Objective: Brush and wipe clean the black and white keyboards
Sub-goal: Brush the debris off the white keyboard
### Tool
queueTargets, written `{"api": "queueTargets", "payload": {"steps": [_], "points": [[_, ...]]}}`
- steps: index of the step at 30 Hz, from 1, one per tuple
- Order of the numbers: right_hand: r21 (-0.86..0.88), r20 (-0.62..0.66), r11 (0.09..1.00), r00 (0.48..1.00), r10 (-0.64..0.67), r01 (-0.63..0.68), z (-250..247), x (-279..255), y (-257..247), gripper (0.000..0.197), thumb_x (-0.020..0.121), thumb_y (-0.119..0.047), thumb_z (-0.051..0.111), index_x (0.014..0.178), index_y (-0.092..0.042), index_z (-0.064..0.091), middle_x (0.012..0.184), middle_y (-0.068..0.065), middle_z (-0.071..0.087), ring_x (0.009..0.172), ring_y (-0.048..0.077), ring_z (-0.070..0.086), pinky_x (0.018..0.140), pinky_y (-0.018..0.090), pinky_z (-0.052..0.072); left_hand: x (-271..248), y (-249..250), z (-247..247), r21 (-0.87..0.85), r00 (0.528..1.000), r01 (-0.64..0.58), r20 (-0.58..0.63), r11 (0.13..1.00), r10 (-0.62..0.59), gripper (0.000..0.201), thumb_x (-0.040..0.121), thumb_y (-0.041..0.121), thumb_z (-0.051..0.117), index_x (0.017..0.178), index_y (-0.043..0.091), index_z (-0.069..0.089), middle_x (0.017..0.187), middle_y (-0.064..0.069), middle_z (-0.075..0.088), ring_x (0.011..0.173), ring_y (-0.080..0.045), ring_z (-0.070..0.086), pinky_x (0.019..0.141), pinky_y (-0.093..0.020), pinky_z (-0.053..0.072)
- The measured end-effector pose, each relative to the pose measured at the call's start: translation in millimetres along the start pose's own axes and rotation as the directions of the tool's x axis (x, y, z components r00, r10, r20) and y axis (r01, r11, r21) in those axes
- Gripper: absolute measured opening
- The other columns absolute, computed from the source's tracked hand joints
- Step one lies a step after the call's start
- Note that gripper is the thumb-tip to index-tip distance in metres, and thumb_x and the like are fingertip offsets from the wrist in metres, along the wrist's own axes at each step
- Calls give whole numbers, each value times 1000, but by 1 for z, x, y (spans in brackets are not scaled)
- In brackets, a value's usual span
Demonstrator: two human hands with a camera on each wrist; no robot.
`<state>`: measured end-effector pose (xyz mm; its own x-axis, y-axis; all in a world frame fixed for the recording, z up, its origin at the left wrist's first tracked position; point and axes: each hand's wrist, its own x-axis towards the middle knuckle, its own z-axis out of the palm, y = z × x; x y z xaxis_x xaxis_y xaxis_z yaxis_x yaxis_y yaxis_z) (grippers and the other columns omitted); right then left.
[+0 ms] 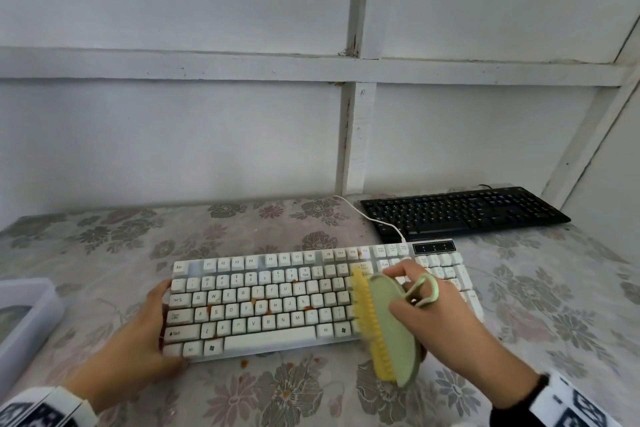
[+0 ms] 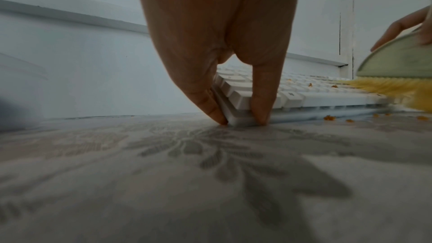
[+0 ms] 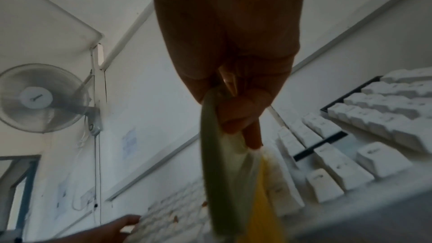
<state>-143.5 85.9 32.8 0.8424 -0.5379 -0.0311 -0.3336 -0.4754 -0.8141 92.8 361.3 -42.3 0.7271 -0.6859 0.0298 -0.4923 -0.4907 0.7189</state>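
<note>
A white keyboard (image 1: 277,302) lies in front of me on the flowered tablecloth, with orange-brown crumbs (image 1: 258,302) among its keys. My left hand (image 1: 145,333) holds its left end, thumb and fingers straddling the near left corner (image 2: 236,117). My right hand (image 1: 433,319) grips a green brush (image 1: 391,326) with yellow bristles (image 1: 369,319); the bristles touch the keyboard's right part. The brush (image 3: 217,173) is blurred in the right wrist view. A black keyboard (image 1: 464,211) lies behind, at the right.
A clear plastic box (image 1: 24,319) stands at the table's left edge. Loose crumbs (image 1: 244,363) lie on the cloth before the white keyboard. Its white cable (image 1: 367,215) runs back toward the wall. White panelled walls close off the back and right.
</note>
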Motion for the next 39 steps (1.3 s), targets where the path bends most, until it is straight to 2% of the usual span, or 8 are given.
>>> {"api": "queueTargets", "payload": {"steps": [3,7,12,18,25,29,35,39], "points": [[32,7,999,1000,6,-7,-10,-7,-7,26,87,-7,52,97,-30,58,71,1,59,53,10,50,42,20,38,-1,0,0,-1,1000,3,4,1000,-3,96,41,40,73,97,84,8,115,18,53,98,-5,62,85,-24,48],[29,-188,995,979,-84,91,-20,10,-21,30,86,-6,53,101,-31,57,77,-1,64,47,3,50,39,19,39,0,1,1,-17,1000,21,14,1000,-21,95,40,40,72,105,76,13,113,15,56,96,-5,63,87,-28,50],[5,-196,999,979,-50,52,-14,31,-29,28,88,-9,51,108,-29,53,86,0,63,67,16,63,52,35,58,0,0,1,3,1000,8,-10,1000,-8,99,44,38,77,96,85,7,117,13,53,98,-9,62,86,-27,50],[-35,-12,999,1000,9,-10,-9,13,-21,23,85,-9,52,99,-26,57,68,0,56,44,3,47,39,18,39,0,5,2,25,999,26,24,999,-27,103,59,7,80,101,73,13,108,14,53,92,-6,61,77,-20,48],[12,-94,999,994,-47,49,-23,-1,-33,26,83,-6,54,93,-29,61,68,1,59,46,5,48,38,20,40,0,5,3,5,998,51,21,999,-51,96,59,8,80,105,63,16,111,15,53,96,-6,61,83,-23,49],[76,-218,991,972,-88,107,-18,19,-40,32,84,-5,54,107,-27,58,84,2,66,53,7,58,40,18,46,-1,6,2,12,1000,20,8,1000,-20,103,60,11,81,98,77,12,110,14,54,94,-6,62,79,-21,50],[-5,-148,996,985,-87,88,5,28,-24,30,87,-7,51,110,-26,53,80,4,64,52,10,54,39,25,44,-2,6,1,10,1000,3,1,1000,-3,106,58,16,80,94,84,7,114,15,54,98,-5,61,84,-22,50],[-13,-63,997,995,-79,78,11,12,-9,26,86,-7,52,102,-28,53,68,7,58,44,6,43,39,15,35,-3,5,0,-2,1000,14,10,1000,-14,100,51,27,78,97,82,8,115,15,54,100,-6,61,90,-32,51]]}}
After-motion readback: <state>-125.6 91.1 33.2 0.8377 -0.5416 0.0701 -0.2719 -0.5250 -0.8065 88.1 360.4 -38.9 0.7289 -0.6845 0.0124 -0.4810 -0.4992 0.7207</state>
